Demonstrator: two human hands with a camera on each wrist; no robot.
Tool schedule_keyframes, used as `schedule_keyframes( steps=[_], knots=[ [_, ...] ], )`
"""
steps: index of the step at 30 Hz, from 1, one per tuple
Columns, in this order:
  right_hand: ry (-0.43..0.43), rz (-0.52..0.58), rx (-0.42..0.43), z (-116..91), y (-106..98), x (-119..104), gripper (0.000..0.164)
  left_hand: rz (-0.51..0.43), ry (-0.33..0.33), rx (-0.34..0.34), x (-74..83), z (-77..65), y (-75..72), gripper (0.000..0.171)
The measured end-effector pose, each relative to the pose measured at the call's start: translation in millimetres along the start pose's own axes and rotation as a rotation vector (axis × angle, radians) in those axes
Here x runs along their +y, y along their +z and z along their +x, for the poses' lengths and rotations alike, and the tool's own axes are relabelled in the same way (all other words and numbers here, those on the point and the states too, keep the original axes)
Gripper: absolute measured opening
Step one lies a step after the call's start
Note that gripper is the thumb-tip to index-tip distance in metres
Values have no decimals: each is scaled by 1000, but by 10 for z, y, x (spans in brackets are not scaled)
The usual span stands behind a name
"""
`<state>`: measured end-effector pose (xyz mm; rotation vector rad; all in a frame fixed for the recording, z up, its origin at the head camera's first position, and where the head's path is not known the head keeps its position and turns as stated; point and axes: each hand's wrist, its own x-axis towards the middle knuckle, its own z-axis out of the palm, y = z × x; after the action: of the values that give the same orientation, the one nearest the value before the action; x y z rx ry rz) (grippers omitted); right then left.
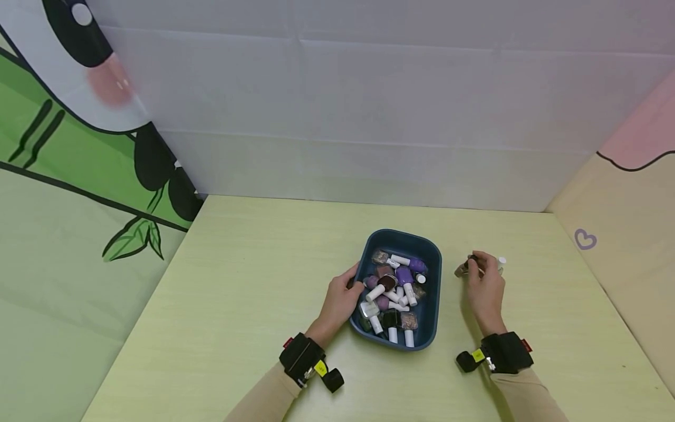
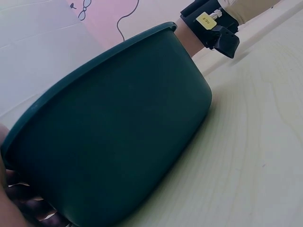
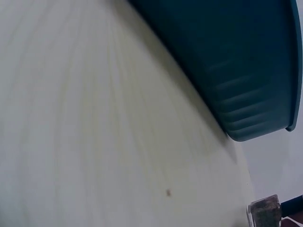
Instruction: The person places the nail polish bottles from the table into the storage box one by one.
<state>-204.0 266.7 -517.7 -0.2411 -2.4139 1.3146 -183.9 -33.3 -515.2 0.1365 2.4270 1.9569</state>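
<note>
My left hand (image 1: 340, 299) grips the left rim of a dark blue plastic bin (image 1: 433, 305), thumb at the rim; its fingers are partly hidden. In the left wrist view the bin's outer wall (image 2: 113, 118) fills much of the picture. Inside lie several nail polish bottles (image 1: 404, 275), purple, dark and glittery, mostly white-capped. To the right of the bin, my right hand (image 1: 486, 293) pinches a small nail polish bottle (image 1: 461, 269) with a dark cap. That bottle's square clear body (image 3: 265, 212) shows at the right wrist view's corner. A white cap (image 1: 501, 261) shows just beyond the right hand.
The pale wood-grain table (image 1: 242, 281) runs back to a whitish wall sheet (image 1: 369, 117). A printed cartoon sheet (image 1: 79, 117) hangs at the left, and a cream and pink one (image 1: 627, 234) at the right. Both wrists wear black camera bands (image 1: 303, 358).
</note>
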Motion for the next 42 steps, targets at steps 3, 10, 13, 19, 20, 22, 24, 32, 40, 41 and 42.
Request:
schedule_keyframes(
  steps=[3, 10, 13, 19, 20, 22, 24, 32, 40, 41, 42],
  knots=[
    [7, 12, 0, -10, -11, -16, 38, -4, 1, 2, 6, 3, 1, 51],
    [11, 10, 12, -31, -18, -10, 38, -12, 7, -1, 4, 7, 2, 52],
    [-8, 5, 25, -36, -31, -33, 37, -15, 2, 0, 10, 8, 0, 52],
    [-104, 25, 68, -28, -55, -109, 35, -14, -2, 4, 16, 11, -3, 52],
    [-119, 29, 73, -30, -58, -123, 35, -13, -1, 4, 15, 11, -3, 52],
    [-149, 40, 84, -41, -63, -158, 35, -12, -1, 2, 12, 13, -3, 52],
    [-179, 48, 92, -58, -65, -201, 34, -10, -2, 2, 9, 14, -2, 52],
    [-283, 73, 113, -128, -61, -425, 30, -3, -5, 4, 4, 20, 1, 51],
    [-511, 89, 74, -241, -16, -650, 29, -2, -17, 4, 5, 20, -4, 52],
    [-532, 78, 63, -262, -8, -668, 29, -3, -17, 4, 7, 18, -5, 52],
    [-549, 66, 53, -284, 0, -684, 30, -2, -16, 4, 7, 18, -6, 52]
  ],
)
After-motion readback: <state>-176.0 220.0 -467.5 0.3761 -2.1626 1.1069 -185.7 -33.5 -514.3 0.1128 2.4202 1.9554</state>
